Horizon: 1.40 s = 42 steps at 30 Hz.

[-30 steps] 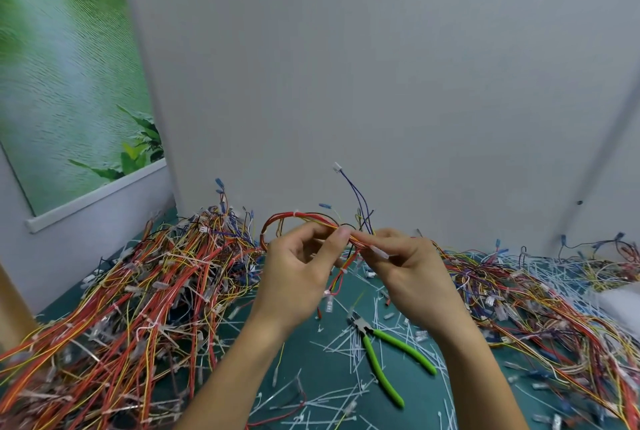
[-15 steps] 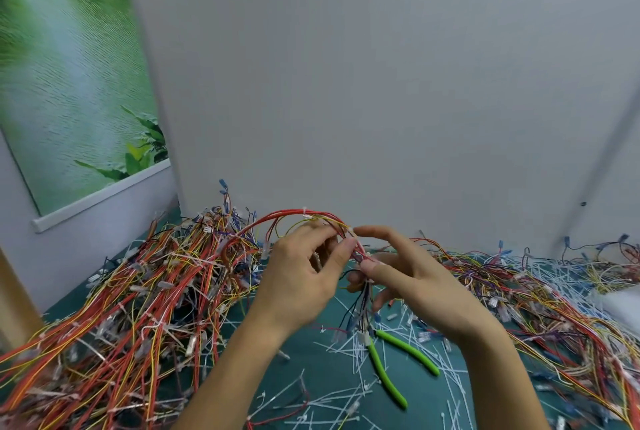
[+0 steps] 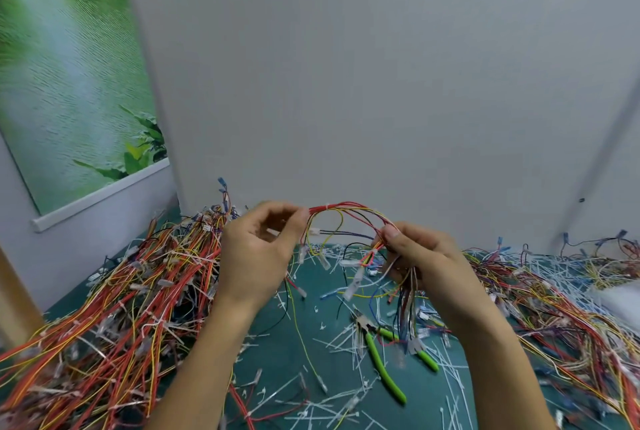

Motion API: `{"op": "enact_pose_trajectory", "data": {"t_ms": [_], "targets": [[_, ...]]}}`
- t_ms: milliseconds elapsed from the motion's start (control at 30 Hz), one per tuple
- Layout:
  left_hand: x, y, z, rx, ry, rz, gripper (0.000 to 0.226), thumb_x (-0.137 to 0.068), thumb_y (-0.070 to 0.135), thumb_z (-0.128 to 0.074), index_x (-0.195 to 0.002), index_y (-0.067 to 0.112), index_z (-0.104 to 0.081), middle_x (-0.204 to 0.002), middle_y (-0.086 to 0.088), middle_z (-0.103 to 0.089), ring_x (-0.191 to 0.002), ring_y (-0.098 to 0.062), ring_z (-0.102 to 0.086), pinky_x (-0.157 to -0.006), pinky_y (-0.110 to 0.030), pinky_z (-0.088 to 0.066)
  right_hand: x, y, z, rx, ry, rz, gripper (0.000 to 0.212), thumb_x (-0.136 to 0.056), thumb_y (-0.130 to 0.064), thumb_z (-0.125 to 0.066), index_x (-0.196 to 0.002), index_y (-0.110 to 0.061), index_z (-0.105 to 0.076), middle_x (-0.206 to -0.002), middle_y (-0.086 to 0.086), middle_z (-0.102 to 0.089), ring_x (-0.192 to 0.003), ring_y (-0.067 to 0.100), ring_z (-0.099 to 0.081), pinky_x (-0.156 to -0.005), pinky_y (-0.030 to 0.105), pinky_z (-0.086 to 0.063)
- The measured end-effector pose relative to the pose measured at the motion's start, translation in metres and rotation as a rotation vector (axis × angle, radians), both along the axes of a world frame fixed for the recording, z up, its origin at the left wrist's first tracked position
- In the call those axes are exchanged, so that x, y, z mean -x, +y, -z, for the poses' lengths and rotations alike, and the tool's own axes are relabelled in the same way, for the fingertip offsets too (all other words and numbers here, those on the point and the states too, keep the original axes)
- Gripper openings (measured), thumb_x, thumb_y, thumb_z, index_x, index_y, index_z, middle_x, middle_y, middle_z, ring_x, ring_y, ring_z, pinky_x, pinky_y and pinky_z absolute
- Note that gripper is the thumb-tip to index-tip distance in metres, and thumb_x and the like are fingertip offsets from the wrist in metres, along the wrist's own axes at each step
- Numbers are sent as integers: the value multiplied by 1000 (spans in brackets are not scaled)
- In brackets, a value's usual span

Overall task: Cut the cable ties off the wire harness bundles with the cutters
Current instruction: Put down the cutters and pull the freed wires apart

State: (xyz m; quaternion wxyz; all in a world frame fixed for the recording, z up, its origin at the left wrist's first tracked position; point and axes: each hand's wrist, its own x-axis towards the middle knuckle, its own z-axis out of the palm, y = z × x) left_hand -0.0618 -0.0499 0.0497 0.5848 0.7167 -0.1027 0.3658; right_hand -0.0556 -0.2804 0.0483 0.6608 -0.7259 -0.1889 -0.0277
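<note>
Between my two hands arches a wire harness bundle [image 3: 349,213] of red, yellow and blue wires, raised above the green mat. My left hand [image 3: 258,253] pinches its left end, where a white cable tie [image 3: 326,207] wraps the red wires. My right hand [image 3: 420,258] grips the right end, and loose wire ends with connectors dangle below it. The green-handled cutters [image 3: 381,360] lie on the mat under my right hand, held by neither hand.
A big heap of red, orange and yellow harnesses [image 3: 114,318] fills the left of the green mat [image 3: 277,353]. Another heap [image 3: 554,308] covers the right. Cut white cable ties [image 3: 346,405] litter the middle. A grey wall stands close behind.
My hands have moved apart, stretching the bundle into a wider arch. My right hand, open-fingered half a second ago, has closed on the bundle's right end. The cutters have not moved.
</note>
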Motion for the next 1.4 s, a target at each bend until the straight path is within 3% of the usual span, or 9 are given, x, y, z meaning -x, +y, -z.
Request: {"op": "enact_pose_trajectory", "data": {"t_ms": [167, 333, 467, 767, 967, 1067, 1200, 1400], "targets": [[2, -4, 0, -318, -46, -74, 14, -92, 33, -71, -105, 34, -74, -100, 17, -67, -94, -7, -58, -79, -9, -40, 1, 4, -1, -35, 39, -26, 31, -92, -47, -61, -80, -22, -75, -69, 5, -52, -60, 13, -50, -54, 14, -42], [0, -6, 1, -351, -15, -14, 21, -98, 31, -63, -115, 26, -74, -111, 10, -63, -112, -12, -58, -95, -22, -44, 3, 5, -2, -29, 24, -1, 48, -85, -66, -63, -73, -20, -70, -60, -2, -44, -57, 16, -47, -53, 14, -41], [-1, -8, 3, -337, 19, 11, 24, -98, 35, -59, -117, 29, -71, -116, 10, -56, -121, -12, -54, -103, -20, -40, 4, 7, -3, -34, 29, -17, 50, -85, -67, -65, -71, -19, -68, -58, -2, -39, -55, 18, -40, -51, 17, -38], [-1, -9, 6, -282, 40, 108, 15, -99, 26, -61, -109, 31, -71, -103, 18, -70, -104, -4, -65, -88, -12, -47, 3, 8, -1, 5, 47, -17, 52, -83, -69, -68, -72, -18, -70, -60, 1, -43, -63, 22, -43, -55, 24, -38], [-1, -8, 5, -245, 25, 90, 15, -96, 31, -64, -107, 28, -73, -98, 14, -70, -94, -17, -67, -82, -31, -53, 2, 11, 1, 40, 49, -5, 40, -86, -59, -70, -89, -19, -77, -55, -4, -51, -50, 16, -51, -53, 18, -40], [0, -9, 5, -242, 15, 109, 14, -95, 29, -66, -108, 27, -74, -96, 14, -69, -96, -15, -67, -81, -32, -54, 1, 12, 1, 14, 16, -9, 31, -91, -51, -69, -95, -22, -76, -51, -1, -46, -45, 20, -52, -46, 19, -40], [0, -7, 4, -188, 75, 184, 21, -91, 38, -68, -109, 30, -74, -98, 12, -72, -95, -13, -69, -82, -29, -56, -4, 11, 3, -138, -55, 38, 27, -96, -43, -64, -96, -18, -75, -50, -6, -36, -41, 16, -42, -46, 27, -41], [-2, 11, 2, -151, 229, 283, 24, -87, 41, -68, -103, 24, -75, -86, 0, -76, -79, -16, -73, -79, -32, -60, -7, 2, -4, -434, 57, 45, 22, -99, -28, -60, -95, -11, -74, -49, -9, -27, -40, 10, -29, -40, 23, -37]]}}
